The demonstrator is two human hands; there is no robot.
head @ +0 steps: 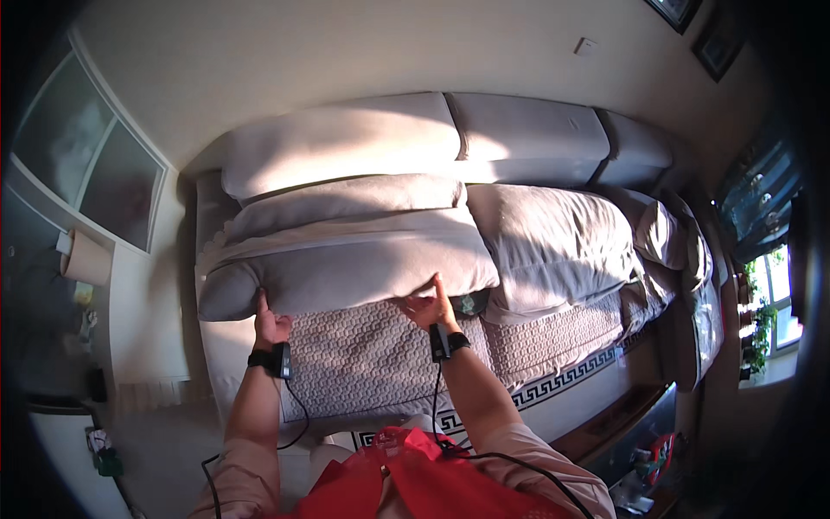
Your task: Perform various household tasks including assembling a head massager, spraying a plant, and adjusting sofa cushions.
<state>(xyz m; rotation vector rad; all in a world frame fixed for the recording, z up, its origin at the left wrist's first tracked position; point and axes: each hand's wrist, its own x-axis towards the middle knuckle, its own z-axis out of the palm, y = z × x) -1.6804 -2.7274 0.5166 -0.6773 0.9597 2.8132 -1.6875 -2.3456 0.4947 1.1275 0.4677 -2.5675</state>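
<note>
A long light grey cushion (350, 276) lies on the sofa in front of me, its near edge over the quilted seat cover (363, 363). My left hand (269, 322) is at that near edge towards the left end, thumb on top; whether its fingers grip the fabric is hard to tell. My right hand (431, 308) holds the same edge farther right, thumb on top and fingers under it. Behind this cushion lies another grey cushion (363, 198). A wide rumpled cushion (551, 246) rests to the right. Both wrists wear black strapped devices with cables.
The sofa backrest (532, 130) runs along the wall. More cushions (661, 233) are piled at the right end. A dark glossy table (639, 434) with items on it stands at the lower right. At the left is a glazed partition (97, 156); a window (775, 305) is at the right.
</note>
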